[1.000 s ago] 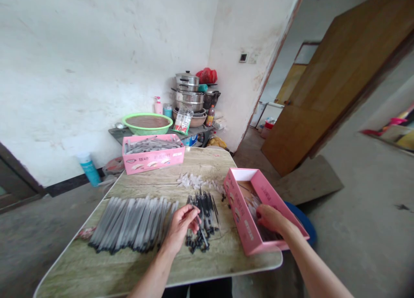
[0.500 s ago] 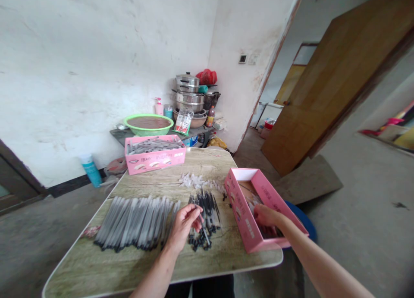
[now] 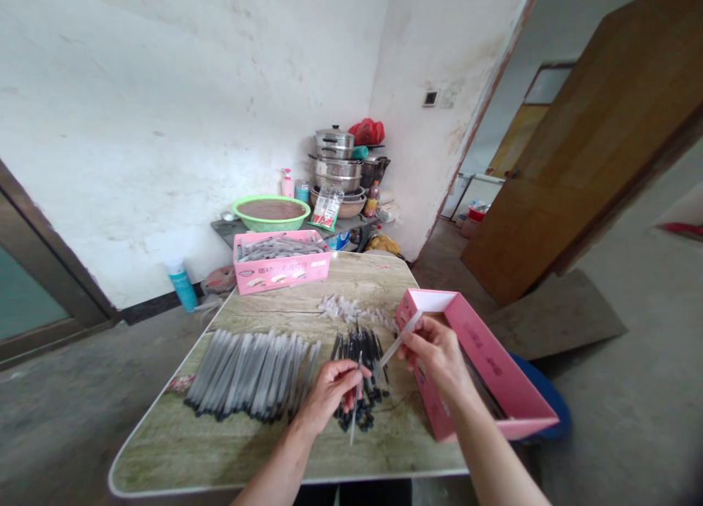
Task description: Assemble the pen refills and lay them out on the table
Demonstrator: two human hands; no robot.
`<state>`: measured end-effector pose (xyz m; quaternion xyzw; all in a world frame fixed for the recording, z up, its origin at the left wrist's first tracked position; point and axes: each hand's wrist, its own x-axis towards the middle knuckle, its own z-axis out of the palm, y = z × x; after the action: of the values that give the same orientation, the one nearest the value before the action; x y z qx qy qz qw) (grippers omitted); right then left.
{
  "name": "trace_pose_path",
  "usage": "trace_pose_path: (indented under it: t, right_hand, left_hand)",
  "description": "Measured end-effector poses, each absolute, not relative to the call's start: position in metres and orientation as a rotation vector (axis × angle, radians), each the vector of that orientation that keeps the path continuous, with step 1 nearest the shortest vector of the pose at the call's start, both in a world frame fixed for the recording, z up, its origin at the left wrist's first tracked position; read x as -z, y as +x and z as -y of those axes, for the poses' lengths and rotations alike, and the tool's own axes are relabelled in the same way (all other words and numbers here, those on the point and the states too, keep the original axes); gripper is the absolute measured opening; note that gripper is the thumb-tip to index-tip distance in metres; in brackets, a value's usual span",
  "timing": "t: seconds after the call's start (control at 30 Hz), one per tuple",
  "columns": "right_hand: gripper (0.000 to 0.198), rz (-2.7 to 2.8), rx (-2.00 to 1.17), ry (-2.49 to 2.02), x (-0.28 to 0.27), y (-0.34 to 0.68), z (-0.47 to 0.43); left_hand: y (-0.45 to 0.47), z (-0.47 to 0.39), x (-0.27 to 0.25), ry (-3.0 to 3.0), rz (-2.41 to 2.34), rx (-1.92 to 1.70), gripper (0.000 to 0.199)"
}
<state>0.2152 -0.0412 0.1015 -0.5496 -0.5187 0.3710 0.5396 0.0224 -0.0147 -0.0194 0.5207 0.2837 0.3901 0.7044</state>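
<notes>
My left hand (image 3: 336,391) pinches a thin pen refill (image 3: 353,424), its tip pointing up and away from me. Between the fingers of my right hand (image 3: 436,351) is a translucent pen barrel (image 3: 391,351), slanted with its lower end towards the left hand. Beneath and behind my left hand lies a bunch of dark refills (image 3: 359,343) with black ends. Left of it, a wide row of frosted pens (image 3: 250,374) with black ends covers the table. Small clear caps (image 3: 339,307) are heaped behind the refills.
An open pink box (image 3: 494,348) stands at the table's right edge, under my right forearm. Another pink box (image 3: 283,275), full of barrels, sits at the back left of the table (image 3: 263,466). Behind it are a green basin (image 3: 272,222) and stacked pots (image 3: 336,170).
My right hand has come out of the right pink box, moving left with a pen barrel in it. My left hand still holds the refill. The view has shifted slightly.
</notes>
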Motion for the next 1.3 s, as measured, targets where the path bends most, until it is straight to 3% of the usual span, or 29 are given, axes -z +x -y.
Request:
trace_pose_path:
  t: [0.17,0.63,0.8,1.1,1.3]
  right_hand:
    - [0.022,1.043,-0.946,-1.233,-0.069,0.2,0.018]
    - [0.022,1.122,-1.161,-1.32,-0.059,0.2,0.01]
    - [0.02,1.143,-1.202,-1.361,-0.056,0.199,0.008]
    - [0.029,1.218,-1.151,-1.393,-0.047,0.19,0.024]
    - [0.022,1.68,-1.343,-1.529,-0.033,0.174,0.082]
  left_hand:
    - [0.021,0.016,0.018,1.224,-0.632,-0.802,0.035]
    - [0.025,0.015,0.024,1.2,-0.597,-0.728,0.033]
    - [0.027,0.015,0.025,1.13,-0.562,-0.745,0.042]
    - [0.025,0.012,0.017,1.032,-0.555,-0.857,0.031]
    - [0.026,0.008,0.019,0.905,-0.649,-1.04,0.034]
